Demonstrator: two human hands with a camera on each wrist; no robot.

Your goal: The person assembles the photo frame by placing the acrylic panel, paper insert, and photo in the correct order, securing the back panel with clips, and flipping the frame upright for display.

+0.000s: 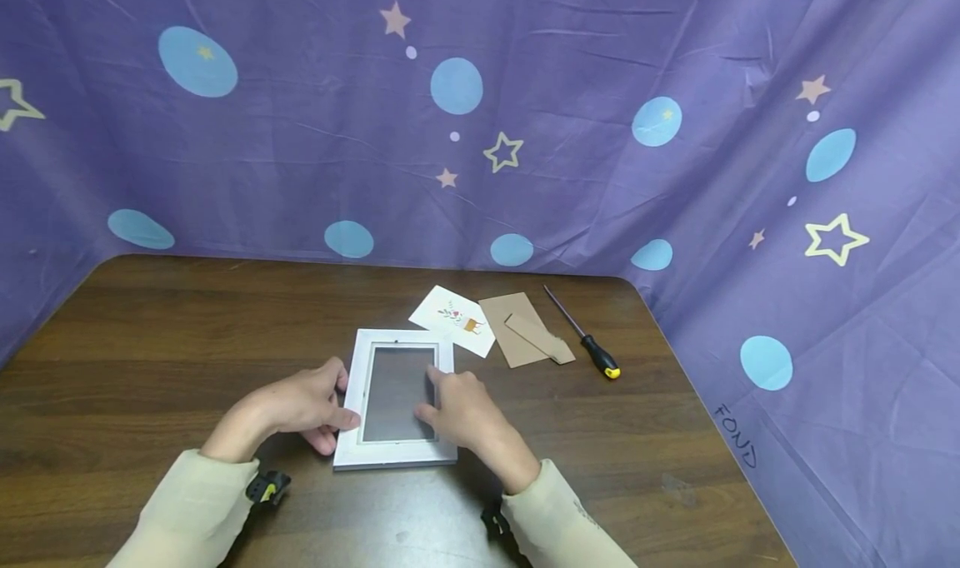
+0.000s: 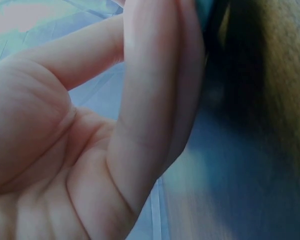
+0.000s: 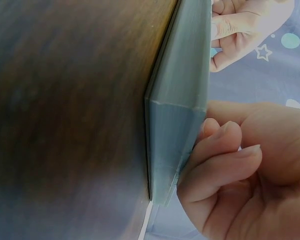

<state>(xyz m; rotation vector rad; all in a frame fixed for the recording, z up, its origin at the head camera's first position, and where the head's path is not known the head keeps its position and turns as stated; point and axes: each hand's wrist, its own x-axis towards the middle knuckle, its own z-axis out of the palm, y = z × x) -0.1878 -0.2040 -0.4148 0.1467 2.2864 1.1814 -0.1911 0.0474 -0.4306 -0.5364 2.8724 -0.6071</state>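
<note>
A white picture frame (image 1: 397, 454) lies flat on the wooden table, with a grey pane (image 1: 390, 389) inside its border. At its left side, my left hand (image 1: 303, 401) grips the edge, thumb over the border and fingers down along the side. Its bent fingers fill much of the left wrist view, where the frame is mostly hidden. My right hand (image 1: 468, 410) reaches over the right border. The index fingertip touches the inner edge and the thumb extends over the pane. In the right wrist view the other fingers (image 3: 215, 175) are curled beside the frame's outer edge (image 3: 177, 135).
Behind the frame lies a white card (image 1: 442, 306) with a printed drawing. Right of it is a brown backing board (image 1: 502, 314) with a narrow brown strip (image 1: 536, 335) across it. A screwdriver (image 1: 596, 351) with a black and yellow handle lies farther right. A purple curtain (image 1: 570, 193) surrounds the table.
</note>
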